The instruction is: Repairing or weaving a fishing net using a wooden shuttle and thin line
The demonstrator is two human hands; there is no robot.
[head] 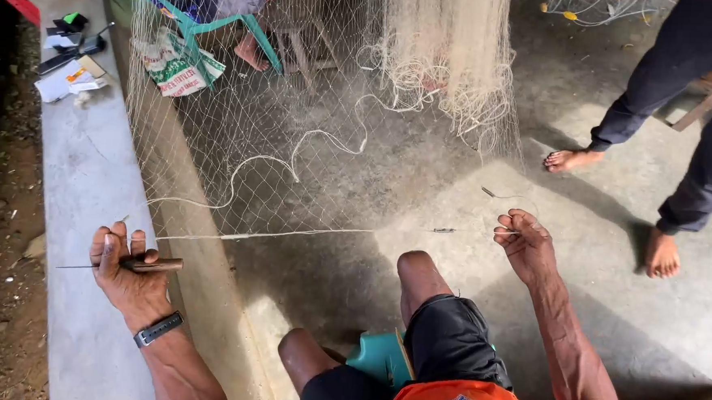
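Left hand [129, 273] at 8 o'clock, grip pressed together around a knife [137, 266]: brown wooden handle in the fist, thin blade sticking out toward 9 o'clock over the concrete ledge [89, 186]. Black wristband [158, 328] on that wrist

Right hand [524, 245] at 3 o'clock, fingers curled, grip pinching a thin line [289, 234] that runs taut across the frame toward the left hand. Small dark sinker [444, 230] on the line just left of the right hand, another [488, 191] slightly above it at 2 o'clock

Fishing net [312, 100] hangs from 12 o'clock, fine pale mesh spreading down to the line, bunched thick at 1 o'clock with loops of white cord [327, 138] trailing through it

Person sits on a teal stool [380, 357] at 6 o'clock, bare knees up, black shorts, orange shirt

Ledge at 10 o'clock carries papers and small dark items [71, 55], too small to tell. Printed sack [176, 65] behind the net at 11 o'clock. Another person stands at 2–3 o'clock, dark trousers, bare feet [573, 159] on the concrete floor [593, 318]. Third person's foot visible behind the net at 12 o'clock
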